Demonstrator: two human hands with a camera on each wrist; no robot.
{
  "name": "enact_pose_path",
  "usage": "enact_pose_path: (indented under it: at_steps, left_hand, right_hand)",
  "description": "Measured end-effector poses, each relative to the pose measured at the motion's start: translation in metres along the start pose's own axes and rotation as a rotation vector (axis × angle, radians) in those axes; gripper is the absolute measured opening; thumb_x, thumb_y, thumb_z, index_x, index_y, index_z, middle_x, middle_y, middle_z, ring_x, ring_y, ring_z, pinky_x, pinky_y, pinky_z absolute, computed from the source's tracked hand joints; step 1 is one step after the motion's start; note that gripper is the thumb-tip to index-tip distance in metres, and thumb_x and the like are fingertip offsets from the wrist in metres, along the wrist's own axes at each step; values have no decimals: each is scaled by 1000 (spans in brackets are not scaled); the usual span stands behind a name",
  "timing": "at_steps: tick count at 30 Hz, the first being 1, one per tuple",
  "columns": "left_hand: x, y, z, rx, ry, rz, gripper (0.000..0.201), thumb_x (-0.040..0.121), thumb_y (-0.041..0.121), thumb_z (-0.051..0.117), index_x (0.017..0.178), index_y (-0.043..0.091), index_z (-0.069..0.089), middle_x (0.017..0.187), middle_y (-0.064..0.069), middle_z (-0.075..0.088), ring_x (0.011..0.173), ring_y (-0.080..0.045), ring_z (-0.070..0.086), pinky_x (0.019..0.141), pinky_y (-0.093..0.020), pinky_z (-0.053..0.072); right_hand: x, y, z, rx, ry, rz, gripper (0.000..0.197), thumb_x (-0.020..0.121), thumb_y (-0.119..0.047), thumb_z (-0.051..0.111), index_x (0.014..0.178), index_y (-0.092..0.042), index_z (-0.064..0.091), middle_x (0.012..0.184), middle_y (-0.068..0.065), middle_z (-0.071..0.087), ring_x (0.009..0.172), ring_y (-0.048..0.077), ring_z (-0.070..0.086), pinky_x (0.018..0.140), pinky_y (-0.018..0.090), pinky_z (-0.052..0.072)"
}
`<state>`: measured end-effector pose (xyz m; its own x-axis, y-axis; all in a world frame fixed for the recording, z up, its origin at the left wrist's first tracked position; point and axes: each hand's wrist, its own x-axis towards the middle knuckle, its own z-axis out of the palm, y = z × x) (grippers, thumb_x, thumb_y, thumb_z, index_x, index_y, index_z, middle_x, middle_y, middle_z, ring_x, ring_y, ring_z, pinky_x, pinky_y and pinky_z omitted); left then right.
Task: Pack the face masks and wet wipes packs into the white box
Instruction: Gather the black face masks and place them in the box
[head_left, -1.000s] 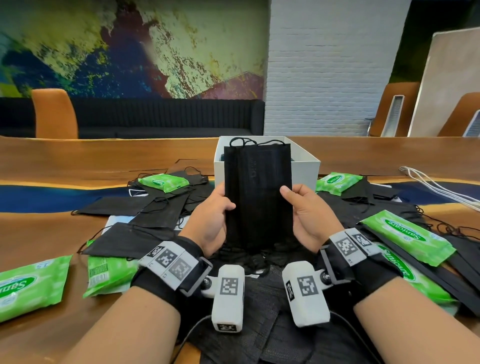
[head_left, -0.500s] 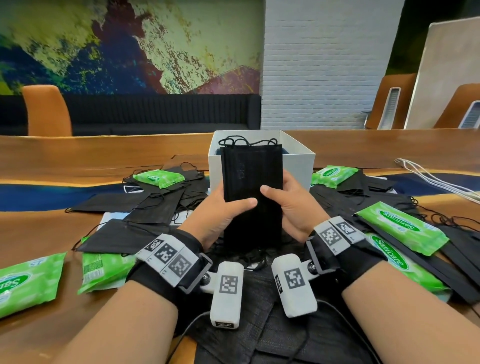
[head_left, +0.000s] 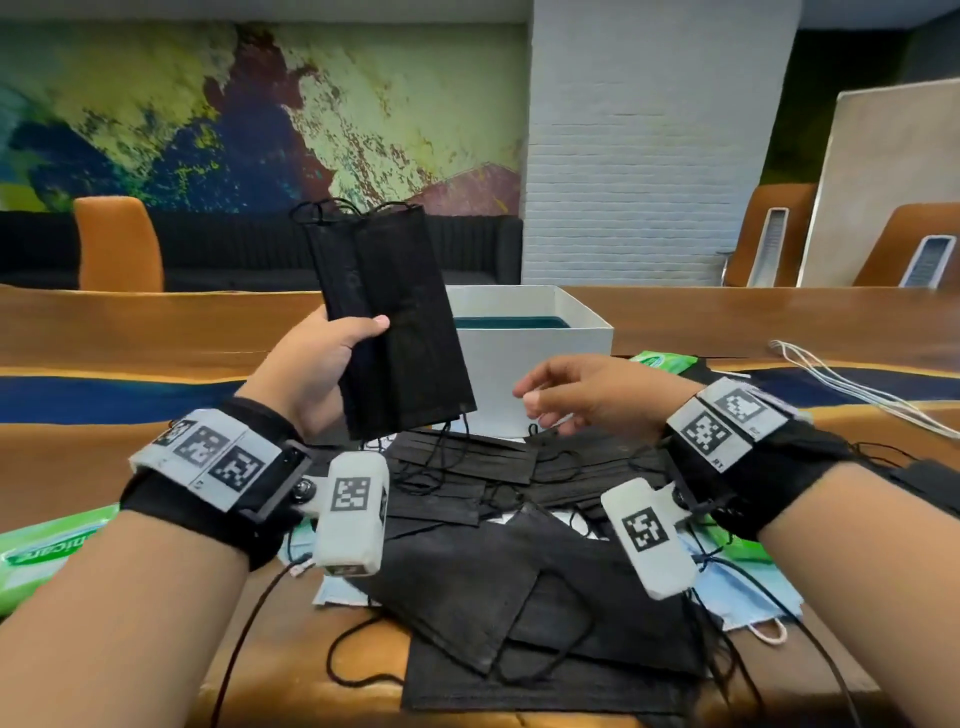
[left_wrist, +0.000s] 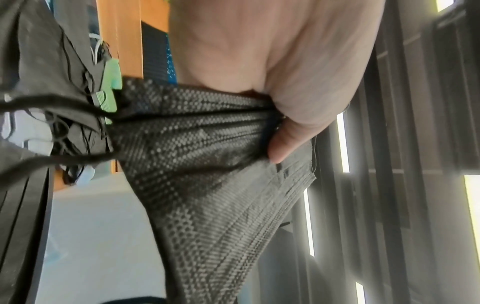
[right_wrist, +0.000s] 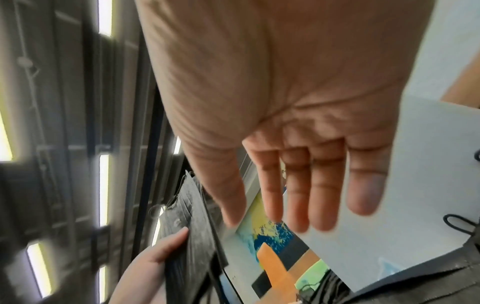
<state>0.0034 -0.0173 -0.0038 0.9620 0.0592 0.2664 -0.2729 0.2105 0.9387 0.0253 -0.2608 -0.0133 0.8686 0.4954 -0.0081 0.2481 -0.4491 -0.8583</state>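
Observation:
My left hand (head_left: 332, 364) grips a stack of black face masks (head_left: 395, 322), raised upright and tilted left, in front of the white box (head_left: 535, 343). In the left wrist view the thumb (left_wrist: 285, 142) presses on the mask stack (left_wrist: 207, 164). My right hand (head_left: 576, 395) hovers empty with relaxed fingers just in front of the box, above the pile of black masks (head_left: 519, 519) on the table. The right wrist view shows its palm (right_wrist: 298, 102) with straight fingers, the box wall (right_wrist: 415, 205) behind. A green wet wipes pack (head_left: 41, 551) lies at the left edge; another (head_left: 665, 361) lies right of the box.
A blue mask (head_left: 748, 597) lies under the black pile near my right wrist. White cords (head_left: 857, 389) trail on the wooden table (head_left: 156, 332) at the right. An orange chair (head_left: 119, 244) and dark sofa stand beyond the table.
My right hand has let go of the mask stack and dropped toward the pile. The left hand alone has lifted the stack higher and leftward. The head view has moved closer.

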Motion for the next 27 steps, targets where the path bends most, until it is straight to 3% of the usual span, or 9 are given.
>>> enact_pose_path:
  at_steps: [4,7,9,12,15,18,20,24,27]
  left_hand:
    - [-19,16,-23,-28,78,-17,28,96,6,44,116,12,62,94,-3,75,86,-18,72,63,-31,59]
    - [-31,27,-37,-33,124,-29,29,96,11,45,120,10,62,98,-4,74,90,-19,72,71,-33,55]
    - [-37,33,-46,-27,131,-30,26,97,11,44,108,10,67,88,-3,75,81,-17,73,70,-35,54]
    - [-42,36,-54,-8,128,-48,38,98,12,42,79,11,75,78,-2,75,70,-16,72,67,-34,54]
    - [-41,37,-64,14,162,-35,27,98,11,43,93,11,69,80,-2,75,76,-17,72,67,-32,54]
    - [-37,36,-75,-10,192,-46,23,97,10,43,97,10,66,79,-2,75,72,-16,72,57,-26,57]
    - [-35,35,-82,-32,201,-64,23,97,11,43,96,9,66,79,-3,75,71,-16,72,56,-27,57]
    - [-33,32,-95,-24,232,-70,24,97,13,43,103,10,66,86,-3,75,76,-17,73,67,-34,52]
    - [-34,29,-101,-43,245,-90,25,97,12,42,109,9,64,93,-5,74,80,-18,73,63,-32,55]
  right_hand:
    - [-9,-17,22,-368,-238,75,25,93,-21,58,115,-11,59,81,-5,59,66,2,54,66,18,45]
    - [-1,-24,43,-539,-327,113,30,89,-29,63,116,-15,59,98,4,64,83,12,58,79,27,49]
    - [9,-25,55,-742,-283,119,40,86,-38,65,121,-20,57,116,1,63,101,15,58,92,29,46]
    - [28,-22,66,-921,-176,140,53,85,-44,63,131,-22,50,130,-1,56,117,20,54,102,33,41]
    - [51,-21,68,-973,-155,192,62,87,-44,61,140,-18,42,141,3,48,127,24,47,105,32,36]
    - [69,-21,71,-988,-140,227,66,89,-42,59,143,-14,35,146,6,42,132,26,41,107,33,32]
    - [77,-18,72,-1018,-134,257,62,91,-42,57,141,-10,39,143,9,45,130,27,44,105,33,35]
    - [88,-7,68,-1053,-133,317,55,87,-46,60,125,-7,56,126,9,60,115,27,56,99,35,43]
    - [92,0,64,-1042,-118,303,25,86,-34,64,86,-9,62,89,3,63,86,21,57,71,24,45]
